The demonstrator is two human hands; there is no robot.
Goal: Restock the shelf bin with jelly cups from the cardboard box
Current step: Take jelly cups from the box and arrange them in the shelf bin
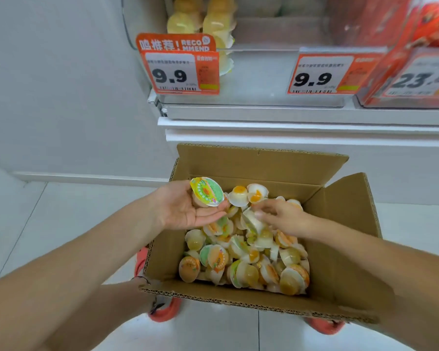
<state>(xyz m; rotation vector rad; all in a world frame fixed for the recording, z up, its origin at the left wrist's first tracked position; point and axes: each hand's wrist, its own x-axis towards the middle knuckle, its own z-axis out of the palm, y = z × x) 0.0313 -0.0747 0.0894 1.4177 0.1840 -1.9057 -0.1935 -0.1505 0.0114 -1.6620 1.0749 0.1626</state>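
Note:
An open cardboard box [340, 249] stands on the floor below the shelf, with several jelly cups [241, 264] heaped inside. My left hand [185, 211] is palm up over the box's far left corner. One jelly cup [207, 191] with a green and yellow lid rests on its nearly straight fingers. My right hand [281, 216] reaches into the heap, slightly blurred, and its fingertips pinch a white jelly cup [251, 221]. The clear shelf bin [259, 79] sits above with a 9.9 price tag, and only a few yellow cups [223, 46] show at its left end.
The box's flaps [264, 160] stand open at the back and right. Red packages [416, 54] fill the neighbouring bin on the right. Price tags [180, 72] hang on the shelf front. My red shoes [165, 310] show under the box on a white tiled floor.

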